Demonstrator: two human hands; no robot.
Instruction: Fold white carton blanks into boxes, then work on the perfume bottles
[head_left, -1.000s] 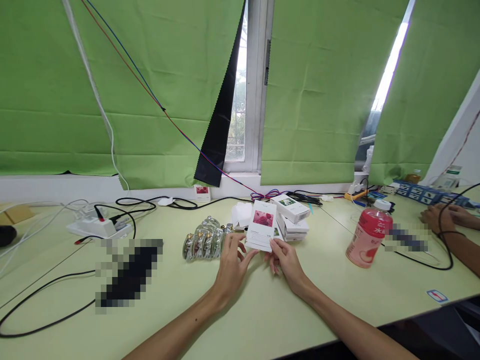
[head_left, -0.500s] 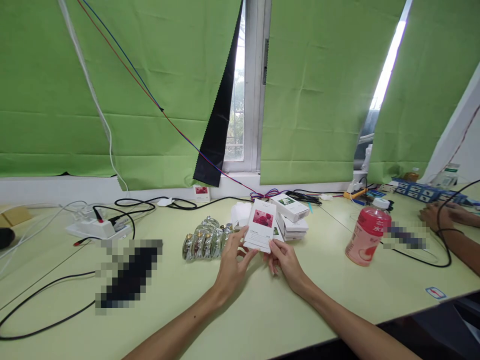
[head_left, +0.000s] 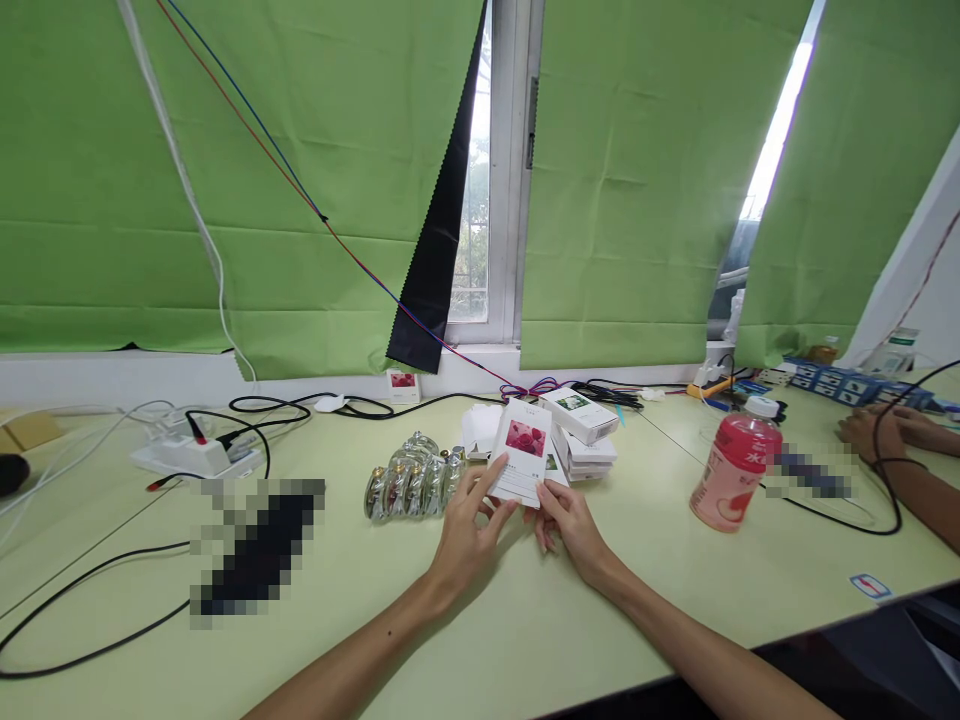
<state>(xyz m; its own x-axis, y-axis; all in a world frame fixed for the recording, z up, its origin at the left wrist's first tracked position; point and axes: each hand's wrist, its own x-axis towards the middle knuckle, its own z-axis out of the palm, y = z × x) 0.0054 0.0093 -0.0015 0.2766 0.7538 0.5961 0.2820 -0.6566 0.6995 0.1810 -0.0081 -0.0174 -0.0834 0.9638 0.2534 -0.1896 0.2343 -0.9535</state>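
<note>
A small white cardboard box (head_left: 525, 465) with a red flower picture is held tilted up in front of me. My left hand (head_left: 469, 535) is closed on its left and lower edge, with fingertips resting on the printed face. My right hand (head_left: 570, 525) pinches the lower right corner. Behind it are stacked white boxes (head_left: 589, 460), topped by a box with a green-leaf picture (head_left: 579, 413). Left of my hands lie several shiny metal pieces in clear plastic wrap (head_left: 412, 485); their exact kind is hard to make out.
A pink drink bottle (head_left: 731, 470) stands to the right. At left are a white power strip (head_left: 187, 455) with cables and a blurred dark object (head_left: 259, 550). Another person's hands (head_left: 881, 435) rest at far right near blue boxes (head_left: 847, 382).
The fingertips of my left hand have slid from the box's edge onto its printed face. My right hand stays on the lower corner, and the box hardly moves.
</note>
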